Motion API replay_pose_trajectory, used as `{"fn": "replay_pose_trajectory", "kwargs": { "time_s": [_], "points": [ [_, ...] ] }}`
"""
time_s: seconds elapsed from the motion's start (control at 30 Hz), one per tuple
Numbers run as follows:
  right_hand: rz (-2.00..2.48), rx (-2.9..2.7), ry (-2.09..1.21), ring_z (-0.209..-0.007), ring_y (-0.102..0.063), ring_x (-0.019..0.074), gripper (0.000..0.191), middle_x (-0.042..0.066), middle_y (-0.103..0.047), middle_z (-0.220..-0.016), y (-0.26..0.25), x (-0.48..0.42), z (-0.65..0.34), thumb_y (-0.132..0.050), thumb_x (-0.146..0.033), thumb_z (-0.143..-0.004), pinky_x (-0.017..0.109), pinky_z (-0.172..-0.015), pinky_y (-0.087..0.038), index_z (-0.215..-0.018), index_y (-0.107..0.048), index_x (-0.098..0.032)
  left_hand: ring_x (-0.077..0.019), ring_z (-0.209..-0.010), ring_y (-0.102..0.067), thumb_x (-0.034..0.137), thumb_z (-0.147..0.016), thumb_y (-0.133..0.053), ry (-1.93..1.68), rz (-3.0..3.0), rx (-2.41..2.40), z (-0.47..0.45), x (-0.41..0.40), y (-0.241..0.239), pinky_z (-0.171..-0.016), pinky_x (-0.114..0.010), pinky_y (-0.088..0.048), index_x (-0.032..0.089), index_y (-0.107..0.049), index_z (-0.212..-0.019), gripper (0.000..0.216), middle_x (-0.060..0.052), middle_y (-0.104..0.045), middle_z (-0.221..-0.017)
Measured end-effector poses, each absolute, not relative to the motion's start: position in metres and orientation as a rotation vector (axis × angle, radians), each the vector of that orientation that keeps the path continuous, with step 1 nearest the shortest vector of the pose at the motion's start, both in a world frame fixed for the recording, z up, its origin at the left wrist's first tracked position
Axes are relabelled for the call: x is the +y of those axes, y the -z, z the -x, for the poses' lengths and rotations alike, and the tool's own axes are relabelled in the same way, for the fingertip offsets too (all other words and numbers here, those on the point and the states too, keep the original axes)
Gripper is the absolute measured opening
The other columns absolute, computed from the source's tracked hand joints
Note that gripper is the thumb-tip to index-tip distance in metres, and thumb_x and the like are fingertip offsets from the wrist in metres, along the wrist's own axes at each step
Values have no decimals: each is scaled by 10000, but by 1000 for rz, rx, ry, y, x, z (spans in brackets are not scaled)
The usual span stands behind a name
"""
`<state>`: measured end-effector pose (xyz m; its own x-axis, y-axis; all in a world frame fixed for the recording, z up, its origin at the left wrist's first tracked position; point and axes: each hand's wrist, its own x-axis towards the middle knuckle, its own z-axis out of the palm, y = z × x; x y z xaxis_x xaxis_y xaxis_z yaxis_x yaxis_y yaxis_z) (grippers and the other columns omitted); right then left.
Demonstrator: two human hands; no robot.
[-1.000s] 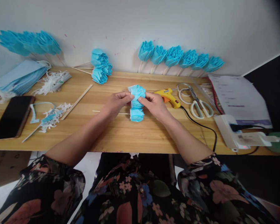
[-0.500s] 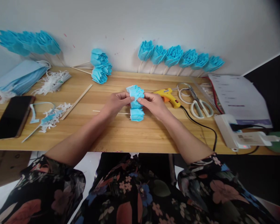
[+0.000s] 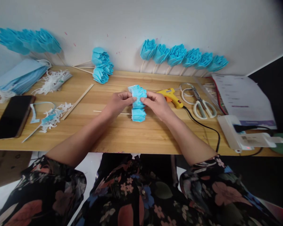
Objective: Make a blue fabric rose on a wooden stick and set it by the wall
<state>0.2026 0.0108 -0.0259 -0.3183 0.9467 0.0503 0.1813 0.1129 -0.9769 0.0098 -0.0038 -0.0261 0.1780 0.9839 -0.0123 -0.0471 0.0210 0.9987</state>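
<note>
A folded, pleated strip of light blue mask fabric (image 3: 138, 108) stands on edge at the middle of the wooden table (image 3: 122, 135). My left hand (image 3: 119, 103) pinches its left side and my right hand (image 3: 157, 105) pinches its right side, both near the strip's upper half. The fingers of both hands are closed on the fabric. A thin wooden skewer (image 3: 101, 111) lies on the table just under my left hand.
A yellow glue gun (image 3: 171, 96) with a black cord lies right of my right hand, then scissors (image 3: 200, 102), papers (image 3: 240, 97) and a white power strip (image 3: 238, 135). Blue fabric roses (image 3: 184, 56) lean on the wall. At left: phone (image 3: 10, 116), mask stack (image 3: 16, 78), scraps (image 3: 50, 116), a stick (image 3: 77, 102).
My hands have shifted only slightly on the blue strip, keeping their pinch. The view has drifted a little; nothing else on the table has moved.
</note>
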Motion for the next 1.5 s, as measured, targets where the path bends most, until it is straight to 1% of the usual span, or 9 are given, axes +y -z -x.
{"fn": "replay_pose_trajectory", "kwargs": {
  "time_s": [0.33,0.5,0.57,0.67,0.8,0.9,1.13,1.3,1.5],
  "points": [
    [1119,-1623,-1218,-760,-532,157,175,-18,-585,-737,24,13,-207,-670,-363,-797,300,-722,-452,-730,-597,-219,-168,-736,-648,529,-758,-844,-1039,-1188,896,-4,1,31,-785,-327,-523,151,-762,-730,388,-52,-715,-737],
    [1155,-1731,-1145,-736,-549,160,244,-12,-613,-722,20,14,-208,-663,-431,-833,300,-700,-444,-721,-620,-219,-147,-705,-638,419,-734,-867,-1063,-1224,992,-4,0,30,-770,-301,-507,167,-786,-722,265,-35,-732,-724],
    [1171,-1831,-1006,-772,-598,178,249,8,-677,-776,12,17,-218,-664,-451,-852,315,-731,-460,-763,-674,-218,-141,-686,-633,389,-722,-866,-1093,-1203,1020,-4,1,32,-751,-295,-502,173,-784,-703,232,-29,-727,-702],
    [1315,-1799,-656,-882,-673,226,256,49,-768,-939,-5,21,-248,-615,-449,-911,348,-792,-491,-940,-749,-233,-138,-663,-626,380,-707,-863,-1120,-1172,1048,-4,3,35,-728,-292,-501,175,-780,-689,222,-25,-714,-677],
    [1709,-1879,-157,-925,-704,294,313,121,-793,-1000,-18,18,-298,-532,-393,-962,400,-801,-489,-1016,-777,-206,-131,-660,-623,390,-707,-858,-1137,-1177,1051,-4,5,38,-727,-289,-501,169,-759,-656,247,-22,-702,-671],
    [1976,-2083,51,-992,-702,340,325,166,-787,-1055,-16,11,-319,-518,-342,-965,429,-824,-479,-1035,-785,-171,-132,-680,-630,378,-712,-850,-1150,-1166,1032,-3,6,41,-757,-296,-515,164,-746,-641,249,-23,-703,-682],
    [2027,-2427,131,-1007,-685,343,380,172,-780,-1067,5,18,-319,-512,-440,-981,442,-857,-436,-1077,-776,-184,-143,-686,-629,403,-731,-847,-1116,-1141,1032,-2,7,41,-765,-306,-517,157,-744,-667,273,-34,-696,-689],
    [2015,-2489,128,-905,-686,312,296,150,-787,-958,9,29,-316,-570,-385,-934,404,-795,-421,-1053,-763,-194,-137,-671,-624,409,-748,-851,-1114,-1126,1021,-1,8,42,-745,-298,-504,157,-738,-670,287,-32,-697,-686],
    [1915,-2108,-291,-922,-711,307,361,145,-780,-1091,10,33,-313,-665,-324,-851,397,-756,-491,-1184,-690,-185,-151,-697,-652,439,-724,-872,-1118,-1094,971,-1,11,46,-772,-321,-538,145,-758,-706,316,-43,-718,-715]
  ]
}}
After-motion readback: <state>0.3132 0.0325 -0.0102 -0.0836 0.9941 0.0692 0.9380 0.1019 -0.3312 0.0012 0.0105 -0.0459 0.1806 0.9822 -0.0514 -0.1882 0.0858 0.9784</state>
